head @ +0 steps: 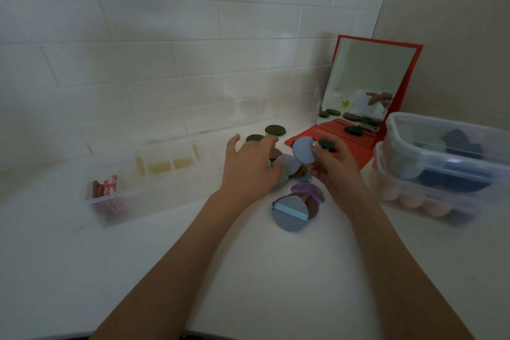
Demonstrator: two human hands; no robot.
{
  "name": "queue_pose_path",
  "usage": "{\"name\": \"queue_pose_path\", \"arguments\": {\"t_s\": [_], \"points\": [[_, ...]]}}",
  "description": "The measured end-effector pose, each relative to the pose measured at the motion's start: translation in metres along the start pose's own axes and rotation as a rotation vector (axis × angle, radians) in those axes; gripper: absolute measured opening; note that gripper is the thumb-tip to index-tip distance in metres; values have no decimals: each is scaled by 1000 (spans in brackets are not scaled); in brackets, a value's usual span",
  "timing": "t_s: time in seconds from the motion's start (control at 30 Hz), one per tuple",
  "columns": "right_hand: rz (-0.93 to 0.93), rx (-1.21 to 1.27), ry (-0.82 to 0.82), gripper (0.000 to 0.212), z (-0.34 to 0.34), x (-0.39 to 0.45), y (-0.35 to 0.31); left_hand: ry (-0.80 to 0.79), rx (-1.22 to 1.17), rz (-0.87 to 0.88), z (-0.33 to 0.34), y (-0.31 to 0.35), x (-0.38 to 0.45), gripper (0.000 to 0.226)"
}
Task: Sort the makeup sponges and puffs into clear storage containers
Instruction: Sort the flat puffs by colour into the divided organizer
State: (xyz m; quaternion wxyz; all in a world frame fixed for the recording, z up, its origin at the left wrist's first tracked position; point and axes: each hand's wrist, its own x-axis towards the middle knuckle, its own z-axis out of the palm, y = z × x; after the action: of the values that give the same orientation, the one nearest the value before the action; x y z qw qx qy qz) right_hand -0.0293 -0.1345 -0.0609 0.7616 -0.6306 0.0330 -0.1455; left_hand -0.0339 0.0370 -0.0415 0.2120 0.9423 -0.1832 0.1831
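Right hand [332, 167]: fingers curled round a blue round puff [304, 150], held up above the pile [289, 171]; a dark puff seems tucked behind it
Left hand [249, 165]: fingers spread and relaxed, reaching down onto the pile, gripping nothing that I can see
Destination: stacked clear tubs [441, 163] at right — the upper one already holds blue and dark puffs
Other container: divided clear tray [132, 185] at left on the surface [82, 270]
Doing it well: carry the blue puff straight to the upper tub and release it above the rim; let the left hand separate one puff at a time — not a clump
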Motion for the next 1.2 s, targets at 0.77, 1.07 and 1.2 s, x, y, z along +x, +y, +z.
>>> {"name": "queue_pose_path", "arguments": {"t_s": [0.77, 1.07, 1.2], "points": [[-75, -994, -63, 23, -5, 3, 11, 261, -429, -15, -4, -9, 5, 40], [11, -636, 73, 27, -8, 2, 4, -208, 453, 230, 3, -6, 4, 42], [-14, -598, 119, 14, -13, 1, 4, -204, 426, 245, 5, -7, 5, 34]]}}
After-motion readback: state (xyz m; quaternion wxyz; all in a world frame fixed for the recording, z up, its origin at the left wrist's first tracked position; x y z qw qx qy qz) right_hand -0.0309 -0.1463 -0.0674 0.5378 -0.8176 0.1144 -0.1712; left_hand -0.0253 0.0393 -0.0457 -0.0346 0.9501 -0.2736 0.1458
